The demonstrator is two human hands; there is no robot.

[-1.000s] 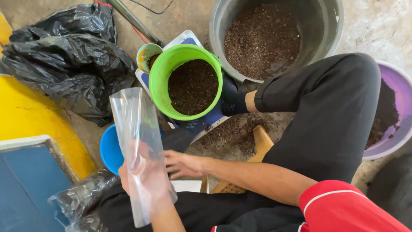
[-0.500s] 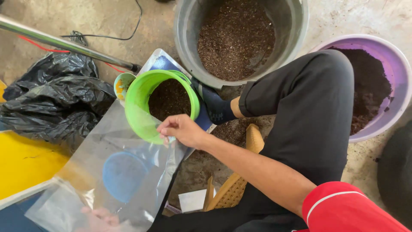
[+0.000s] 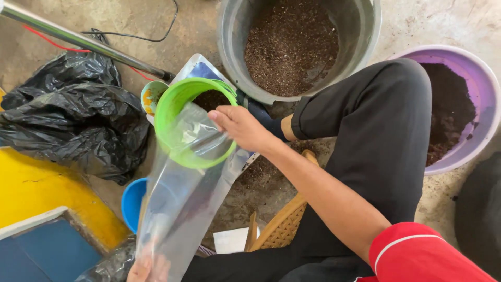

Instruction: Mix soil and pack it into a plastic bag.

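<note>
While the left hand [image 3: 148, 269] pinches the clear plastic bag [image 3: 180, 209] low, the right hand [image 3: 241, 128] grips its mouth over the green bucket [image 3: 175, 107], just beside the grey tub [image 3: 365, 31].

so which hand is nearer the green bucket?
Right. The right hand is at the green bucket rim, holding the mouth of the clear plastic bag there. The left hand grips the bag's bottom end, well below the bucket.

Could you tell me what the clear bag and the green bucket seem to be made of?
The clear bag, held by the left hand and right hand, looks like thin glossy plastic film: see-through, creased, catching glare. The green bucket seems rigid moulded plastic: uniform bright colour, smooth rolled rim.
</note>
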